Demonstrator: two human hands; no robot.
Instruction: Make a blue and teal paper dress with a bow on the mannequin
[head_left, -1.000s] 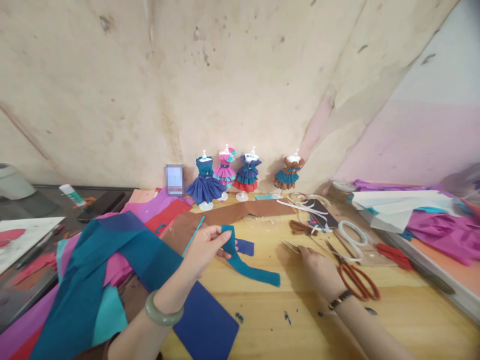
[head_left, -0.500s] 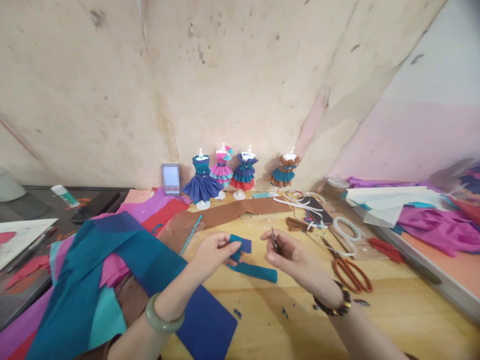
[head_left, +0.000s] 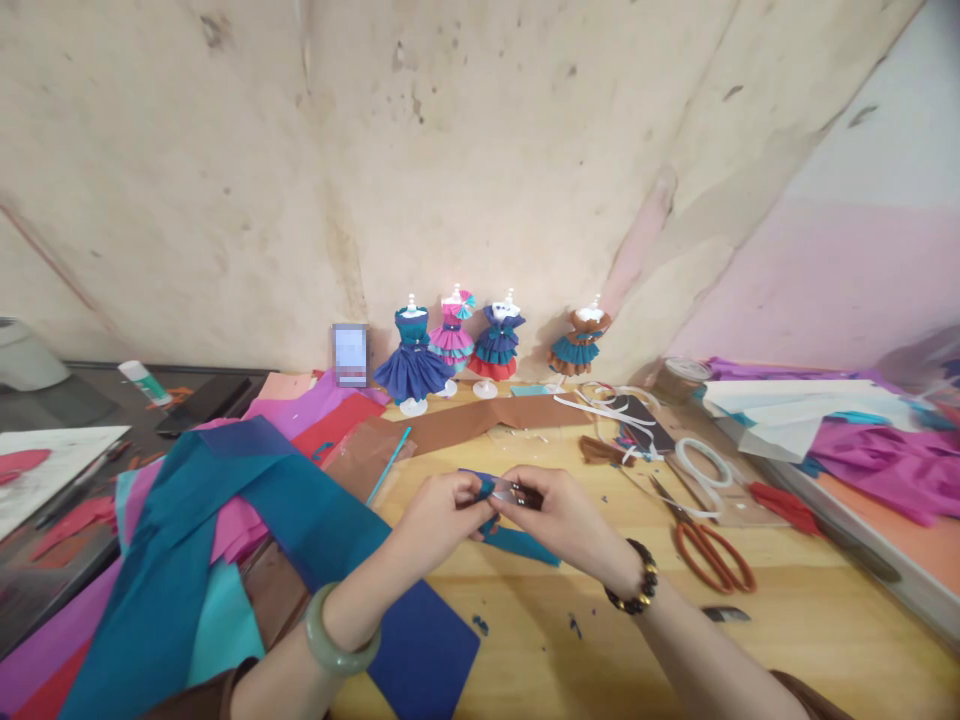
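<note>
Your left hand (head_left: pixel 448 508) grips the teal strip (head_left: pixel 526 546), tail over the surface (head_left: pixel 637 665); your right hand (head_left: pixel 564 508) grasps a metal tool (head_left: pixel 507 489) beside it. Scissors (head_left: pixel 716 560) lie rightward; dresses (head_left: pixel 412 368) line the wall (head_left: pixel 480 180).

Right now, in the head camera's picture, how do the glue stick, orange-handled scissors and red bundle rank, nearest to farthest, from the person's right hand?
From the right hand:
1. Orange-handled scissors, on its right.
2. Red bundle, farther right, beyond the scissors.
3. Glue stick, far over on the left.
</note>
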